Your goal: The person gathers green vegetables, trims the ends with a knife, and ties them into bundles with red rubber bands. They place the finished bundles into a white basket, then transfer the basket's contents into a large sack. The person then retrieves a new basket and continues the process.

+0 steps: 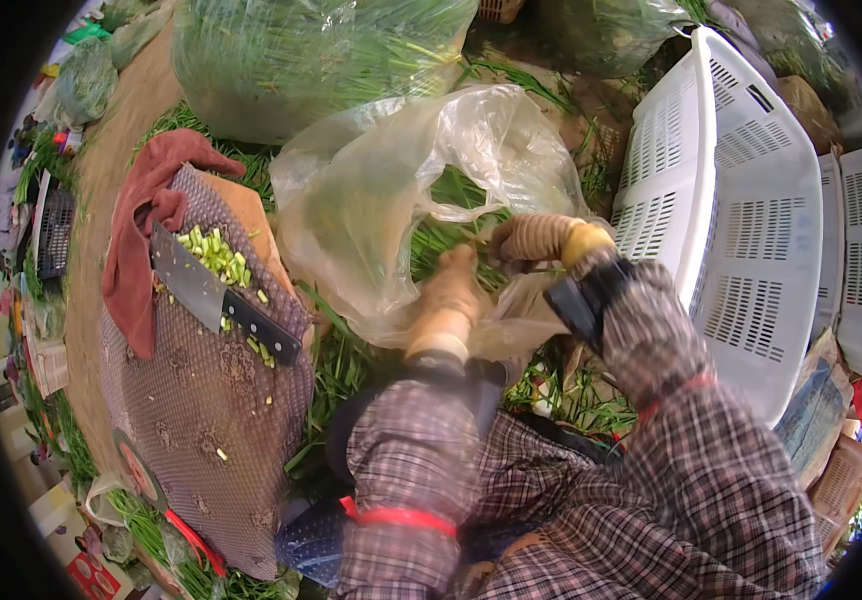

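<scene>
A large clear plastic bag (348,217) lies open before me, with long green leafy stalks (431,247) inside. My left hand (450,292), gloved and blurred, reaches into the bag's mouth at its near side; its fingers are partly hidden, so its hold cannot be made out. My right hand (543,238), in a ribbed glove, is bent over the stalks at the right of the opening, its fingertips hidden. To the left, a cleaver (213,296) with a black handle rests on a patterned cloth (206,420) beside chopped green-white stem pieces (215,255).
A brown-red rag (131,262) lies by the cleaver. White perforated plastic crates (753,225) stand at the right. A big plastic bag of green stalks (318,67) is beyond the open bag. Loose leaves (341,375) cover the ground. Red-handled scissors (195,540) lie at the lower left.
</scene>
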The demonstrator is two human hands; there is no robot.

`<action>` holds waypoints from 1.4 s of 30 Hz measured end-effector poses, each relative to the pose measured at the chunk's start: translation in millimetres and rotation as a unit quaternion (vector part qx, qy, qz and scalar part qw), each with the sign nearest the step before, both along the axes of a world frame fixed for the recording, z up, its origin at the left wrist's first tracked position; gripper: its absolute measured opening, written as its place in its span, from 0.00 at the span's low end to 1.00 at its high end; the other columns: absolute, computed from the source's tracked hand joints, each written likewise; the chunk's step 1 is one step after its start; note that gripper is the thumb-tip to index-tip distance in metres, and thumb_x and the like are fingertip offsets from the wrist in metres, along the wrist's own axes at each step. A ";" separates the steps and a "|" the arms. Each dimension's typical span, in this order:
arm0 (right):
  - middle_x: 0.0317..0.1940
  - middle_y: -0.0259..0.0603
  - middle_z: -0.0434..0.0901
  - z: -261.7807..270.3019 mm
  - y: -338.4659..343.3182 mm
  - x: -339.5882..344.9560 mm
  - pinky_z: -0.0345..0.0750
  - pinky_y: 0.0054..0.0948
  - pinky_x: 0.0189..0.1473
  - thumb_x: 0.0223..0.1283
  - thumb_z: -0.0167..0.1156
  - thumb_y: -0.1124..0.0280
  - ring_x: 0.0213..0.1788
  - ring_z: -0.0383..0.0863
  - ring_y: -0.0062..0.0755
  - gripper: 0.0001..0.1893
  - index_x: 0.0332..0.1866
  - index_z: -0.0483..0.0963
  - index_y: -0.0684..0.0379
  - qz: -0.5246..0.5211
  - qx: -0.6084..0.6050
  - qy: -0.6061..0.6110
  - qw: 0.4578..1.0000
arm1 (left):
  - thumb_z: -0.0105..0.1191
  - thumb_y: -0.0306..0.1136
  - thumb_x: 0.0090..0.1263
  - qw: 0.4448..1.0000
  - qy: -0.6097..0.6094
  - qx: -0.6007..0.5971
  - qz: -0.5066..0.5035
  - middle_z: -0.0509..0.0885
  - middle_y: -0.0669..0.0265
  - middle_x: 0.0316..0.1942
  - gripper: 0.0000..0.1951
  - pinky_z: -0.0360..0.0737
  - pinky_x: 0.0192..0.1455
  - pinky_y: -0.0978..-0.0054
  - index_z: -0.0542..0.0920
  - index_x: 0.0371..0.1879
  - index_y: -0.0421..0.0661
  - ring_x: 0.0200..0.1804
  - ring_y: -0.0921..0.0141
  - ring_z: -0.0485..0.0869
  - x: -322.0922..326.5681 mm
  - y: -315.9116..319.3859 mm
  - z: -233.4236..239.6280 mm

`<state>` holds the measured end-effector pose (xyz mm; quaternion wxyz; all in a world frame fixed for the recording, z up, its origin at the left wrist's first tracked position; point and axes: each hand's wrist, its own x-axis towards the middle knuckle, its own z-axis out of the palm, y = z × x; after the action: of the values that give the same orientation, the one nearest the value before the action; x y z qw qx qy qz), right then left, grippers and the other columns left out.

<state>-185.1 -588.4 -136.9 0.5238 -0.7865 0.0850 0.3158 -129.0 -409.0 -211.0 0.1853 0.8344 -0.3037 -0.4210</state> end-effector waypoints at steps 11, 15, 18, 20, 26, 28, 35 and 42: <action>0.47 0.42 0.86 -177.1 -142.6 -59.4 0.82 0.37 0.53 0.71 0.55 0.61 0.45 0.85 0.39 0.17 0.51 0.82 0.62 0.079 -0.468 0.168 0.864 | 0.56 0.28 0.68 0.978 -0.194 0.031 -0.074 0.64 0.47 0.71 0.30 0.80 0.59 0.59 0.64 0.70 0.47 0.58 0.52 0.80 10.2 -24.8 31.9; 0.50 0.41 0.86 -210.4 -163.2 -28.2 0.82 0.37 0.54 0.72 0.55 0.57 0.47 0.85 0.40 0.19 0.50 0.84 0.62 0.082 -0.486 0.110 0.863 | 0.50 0.28 0.73 0.949 -0.188 -0.080 -0.241 0.82 0.55 0.52 0.14 0.80 0.60 0.61 0.78 0.56 0.46 0.60 0.59 0.80 -11.3 -50.2 35.9; 0.51 0.40 0.86 -224.3 -171.9 4.6 0.82 0.37 0.54 0.73 0.55 0.54 0.48 0.85 0.40 0.21 0.49 0.85 0.62 0.066 -0.478 0.029 0.876 | 0.53 0.32 0.71 0.920 -0.179 -0.082 -0.339 0.85 0.55 0.49 0.14 0.77 0.64 0.56 0.80 0.54 0.48 0.62 0.55 0.79 -25.6 -44.8 20.1; 0.51 0.43 0.85 -224.0 -171.4 18.6 0.82 0.37 0.54 0.72 0.55 0.58 0.48 0.86 0.42 0.18 0.51 0.84 0.60 -0.002 -0.452 0.014 0.892 | 0.53 0.31 0.71 0.953 -0.169 -0.074 -0.240 0.85 0.56 0.52 0.14 0.74 0.68 0.57 0.80 0.54 0.48 0.62 0.55 0.79 -22.5 -31.4 5.9; 0.61 0.53 0.80 -192.3 -152.5 21.1 0.75 0.42 0.64 0.70 0.56 0.61 0.64 0.79 0.47 0.21 0.65 0.76 0.54 -0.256 -0.282 -0.007 0.925 | 0.54 0.29 0.68 0.976 -0.019 0.028 0.214 0.70 0.46 0.70 0.38 0.74 0.70 0.56 0.54 0.78 0.52 0.66 0.48 0.76 10.2 -24.5 -20.6; 0.59 0.52 0.82 -186.3 -144.6 13.5 0.74 0.43 0.62 0.72 0.52 0.54 0.62 0.79 0.51 0.23 0.64 0.77 0.54 -0.230 -0.284 0.066 0.929 | 0.58 0.31 0.67 0.958 -0.048 -0.011 0.282 0.67 0.47 0.72 0.40 0.75 0.69 0.56 0.54 0.77 0.49 0.65 0.47 0.78 10.2 -31.4 -18.9; 0.62 0.56 0.79 -191.3 -104.9 -0.4 0.70 0.43 0.67 0.68 0.52 0.39 0.66 0.75 0.56 0.34 0.65 0.76 0.57 -0.288 -0.277 -0.044 0.915 | 0.67 0.59 0.57 0.933 0.112 0.010 0.341 0.80 0.47 0.60 0.48 0.75 0.63 0.65 0.69 0.67 0.32 0.58 0.57 0.81 -18.5 -31.2 -18.6; 0.47 0.56 0.86 -102.9 -54.9 3.1 0.78 0.43 0.55 0.49 0.66 0.28 0.52 0.85 0.50 0.47 0.55 0.80 0.69 -0.147 -0.100 0.215 0.960 | 0.63 0.67 0.61 0.798 0.339 -0.096 0.489 0.73 0.50 0.70 0.50 0.69 0.70 0.61 0.63 0.78 0.51 0.69 0.56 0.73 -22.7 -10.5 -73.2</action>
<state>-182.0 -643.3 -239.8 0.4526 -0.7271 0.3419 0.3868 -151.7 -419.6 -284.2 0.5370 0.6539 0.1874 -0.4989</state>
